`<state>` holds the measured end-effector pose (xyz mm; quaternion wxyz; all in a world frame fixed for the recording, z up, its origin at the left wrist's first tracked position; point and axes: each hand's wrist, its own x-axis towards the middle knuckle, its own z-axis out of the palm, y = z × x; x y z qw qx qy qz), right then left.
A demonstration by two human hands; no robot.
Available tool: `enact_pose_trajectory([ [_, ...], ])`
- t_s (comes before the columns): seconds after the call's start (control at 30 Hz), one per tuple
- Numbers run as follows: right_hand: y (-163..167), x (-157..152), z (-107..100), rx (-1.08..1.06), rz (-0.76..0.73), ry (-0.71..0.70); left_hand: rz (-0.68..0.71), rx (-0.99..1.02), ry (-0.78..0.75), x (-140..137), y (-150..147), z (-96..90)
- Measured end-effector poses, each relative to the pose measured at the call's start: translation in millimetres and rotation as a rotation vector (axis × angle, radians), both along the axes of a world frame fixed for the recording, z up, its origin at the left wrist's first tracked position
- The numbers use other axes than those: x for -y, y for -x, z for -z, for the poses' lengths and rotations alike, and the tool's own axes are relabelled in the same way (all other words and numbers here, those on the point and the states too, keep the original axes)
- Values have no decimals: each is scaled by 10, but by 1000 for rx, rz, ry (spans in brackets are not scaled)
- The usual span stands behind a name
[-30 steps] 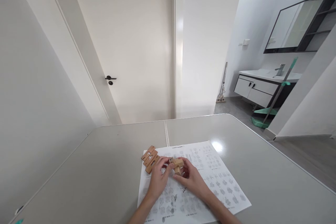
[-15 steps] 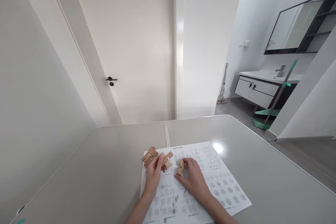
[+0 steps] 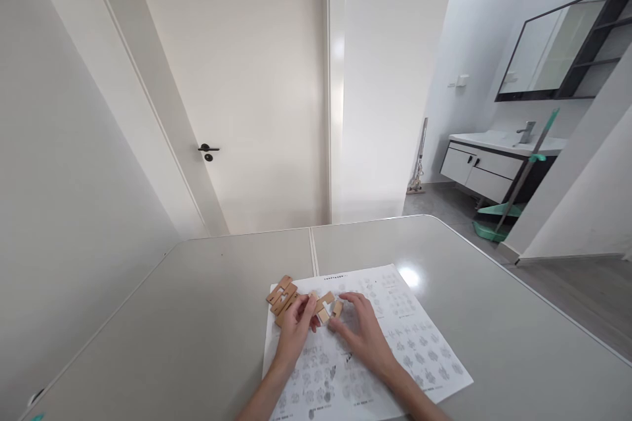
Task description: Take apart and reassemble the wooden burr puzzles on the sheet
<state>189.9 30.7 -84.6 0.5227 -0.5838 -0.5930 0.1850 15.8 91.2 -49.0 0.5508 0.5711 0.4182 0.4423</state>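
Observation:
My left hand (image 3: pixel 295 327) pinches some joined, notched wooden puzzle pieces (image 3: pixel 324 303) above the printed sheet. Opposite it, my right hand (image 3: pixel 364 325) holds a single notched wooden puzzle piece (image 3: pixel 338 308) between thumb and fingers. A small gap shows between that piece and the joined ones. Several more wooden pieces (image 3: pixel 282 294) lie side by side at the sheet's upper left corner, partly behind my left hand. Beneath both hands spreads the white instruction sheet (image 3: pixel 419 368), covered with small grey diagrams too fine to read.
The grey table (image 3: pixel 197 329) has a seam running away from me. Beyond its far edge stands a white door (image 3: pixel 257 79) with a black handle (image 3: pixel 207 148). To the right are a washbasin cabinet (image 3: pixel 481 161), a mop (image 3: pixel 419 158) and a green dustpan (image 3: pixel 488 231).
My left hand has shifted right with the joined pieces, closer to the right hand's piece. More of the loose pieces now shows at left. The right hand's piece has turned slightly.

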Motion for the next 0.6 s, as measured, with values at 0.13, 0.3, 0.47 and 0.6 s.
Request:
enact_pose_trajectory([
  [0.13, 0, 11, -98, -156, -70, 17, 59, -37, -43, -19, 4, 66],
  [0.3, -4, 14, -149, -169, -107, -4, 138, -89, -126, 25, -7, 68],
  [0.47, -6, 37, -225, -161, -128, -10, 164, -161, -175, 94, -7, 3],
  [0.6, -3, 61, -248, -126, -129, -51, 135, -172, -198, 98, -5, -3],
])
